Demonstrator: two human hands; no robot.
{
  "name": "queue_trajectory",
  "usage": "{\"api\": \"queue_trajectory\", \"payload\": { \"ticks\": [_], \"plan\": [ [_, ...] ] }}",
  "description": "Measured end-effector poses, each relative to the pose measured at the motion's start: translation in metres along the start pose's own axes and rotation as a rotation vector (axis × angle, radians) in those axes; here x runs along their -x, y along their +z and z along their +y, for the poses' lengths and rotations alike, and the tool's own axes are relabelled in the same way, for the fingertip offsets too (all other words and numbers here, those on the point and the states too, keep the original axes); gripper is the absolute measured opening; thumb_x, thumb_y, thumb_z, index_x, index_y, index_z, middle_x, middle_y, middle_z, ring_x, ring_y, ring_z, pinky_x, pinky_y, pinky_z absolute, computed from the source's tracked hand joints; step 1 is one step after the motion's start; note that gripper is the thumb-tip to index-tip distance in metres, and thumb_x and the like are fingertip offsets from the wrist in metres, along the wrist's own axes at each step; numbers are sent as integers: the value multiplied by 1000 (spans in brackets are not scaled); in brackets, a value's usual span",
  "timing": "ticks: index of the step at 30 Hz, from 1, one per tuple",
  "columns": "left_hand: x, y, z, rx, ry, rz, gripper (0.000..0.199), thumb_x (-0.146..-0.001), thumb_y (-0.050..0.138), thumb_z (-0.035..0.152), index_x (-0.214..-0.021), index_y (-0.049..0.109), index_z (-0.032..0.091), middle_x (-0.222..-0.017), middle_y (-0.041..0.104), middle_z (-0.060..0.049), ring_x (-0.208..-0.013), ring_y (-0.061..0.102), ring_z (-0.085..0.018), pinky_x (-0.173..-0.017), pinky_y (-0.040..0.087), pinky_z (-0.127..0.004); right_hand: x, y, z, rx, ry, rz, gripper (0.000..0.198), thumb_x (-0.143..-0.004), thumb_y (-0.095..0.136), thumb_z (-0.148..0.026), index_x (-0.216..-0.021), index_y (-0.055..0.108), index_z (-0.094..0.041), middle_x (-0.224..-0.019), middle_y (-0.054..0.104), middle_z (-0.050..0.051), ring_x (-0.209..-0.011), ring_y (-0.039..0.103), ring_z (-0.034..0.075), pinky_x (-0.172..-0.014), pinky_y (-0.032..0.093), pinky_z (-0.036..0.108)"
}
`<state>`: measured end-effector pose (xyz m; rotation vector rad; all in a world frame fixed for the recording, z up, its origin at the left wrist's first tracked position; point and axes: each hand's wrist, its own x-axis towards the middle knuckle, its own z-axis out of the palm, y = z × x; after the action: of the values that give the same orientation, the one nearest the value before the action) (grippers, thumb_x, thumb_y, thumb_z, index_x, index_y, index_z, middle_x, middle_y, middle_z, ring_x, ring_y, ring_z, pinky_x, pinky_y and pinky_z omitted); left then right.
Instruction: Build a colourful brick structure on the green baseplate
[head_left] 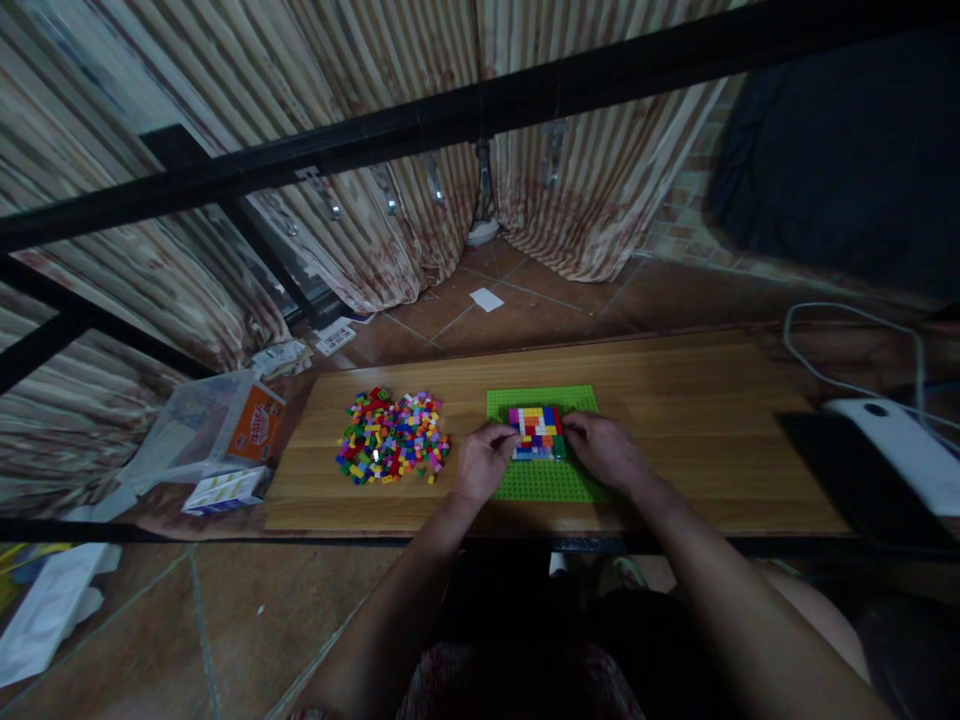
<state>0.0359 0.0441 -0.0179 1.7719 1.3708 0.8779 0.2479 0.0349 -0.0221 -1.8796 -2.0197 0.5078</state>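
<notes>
Angled left hand (480, 463), right hand (606, 450) inward beside mid-frame brick block (538, 428) | curled both nearly closed | couldn't tell if gripping

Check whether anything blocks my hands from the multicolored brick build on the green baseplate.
Nothing visible does: the left hand is at the brick build's left edge, the right hand at its right. The loose brick pile lies beyond the left hand.

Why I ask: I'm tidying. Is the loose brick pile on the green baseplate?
No, the brick pile lies on the wooden tabletop, left of the green baseplate.
</notes>
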Motion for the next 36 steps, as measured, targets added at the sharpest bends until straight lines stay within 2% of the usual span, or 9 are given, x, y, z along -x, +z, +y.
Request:
{"api": "queue_trajectory", "payload": {
  "ticks": [4, 7, 11, 14, 19, 26, 36],
  "plan": [
    [-2, 2, 1, -10, -45, 28, 11, -80, 62, 27, -81, 71, 21, -81, 72, 0, -71, 64, -12, -68, 48, -22, 0, 0, 0, -13, 0, 1, 24, -89, 45, -23, -100, 66, -21, -97, 71, 6, -86, 65, 21, -77, 46, 30],
    [-4, 5, 1, 18, -129, 18, 11, -78, 63, 27, -79, 71, 20, -76, 71, 0, -66, 63, -11, -63, 47, -21, 0, 1, -1, -40, 26, 31, 25, -89, 45, -24, -101, 66, -21, -99, 71, 7, -88, 65, 21, -78, 47, 31],
    [-8, 6, 4, 65, -223, 2, 11, -75, 64, 26, -77, 71, 19, -72, 71, 1, -65, 62, -11, -60, 45, -21, 1, 3, -7, -143, 70, 183, 29, -91, 44, -31, -104, 66, -18, -105, 69, 10, -94, 64, 22, -86, 47, 34],
    [-10, 4, 8, 66, -262, -8, 10, -74, 64, 25, -74, 71, 19, -70, 70, 0, -62, 61, -11, -59, 45, -21, 2, 6, -16, -276, 79, 269, 38, -89, 47, -42, -110, 64, -15, -110, 67, 13, -93, 64, 22, -86, 48, 35],
    [-14, 2, 10, 79, -277, -18, 10, -72, 65, 25, -71, 71, 18, -66, 68, 1, -59, 58, -10, -56, 44, -21, 5, 14, -31, -310, 64, 237, 56, -82, 55, -52, -124, 54, -15, -117, 59, 15, -100, 60, 25, -89, 47, 39],
    [-18, 6, 3, 85, -279, -33, 7, -70, 66, 22, -69, 70, 17, -64, 67, 2, -58, 57, -10, -56, 44, -21, 1, 24, -38, -243, 158, 230, 58, -79, 58, -46, -128, 51, -16, -118, 56, 13, -105, 58, 26, -94, 45, 41],
    [-12, 5, 8, 9, -258, -10, 6, -72, 65, 21, -69, 70, 19, -67, 69, 2, -63, 60, -11, -61, 46, -22, 2, 30, -31, -194, 114, 223, 59, -81, 54, -51, -129, 50, -15, -115, 56, 14, -103, 57, 27, -93, 45, 42]
  ]
}}
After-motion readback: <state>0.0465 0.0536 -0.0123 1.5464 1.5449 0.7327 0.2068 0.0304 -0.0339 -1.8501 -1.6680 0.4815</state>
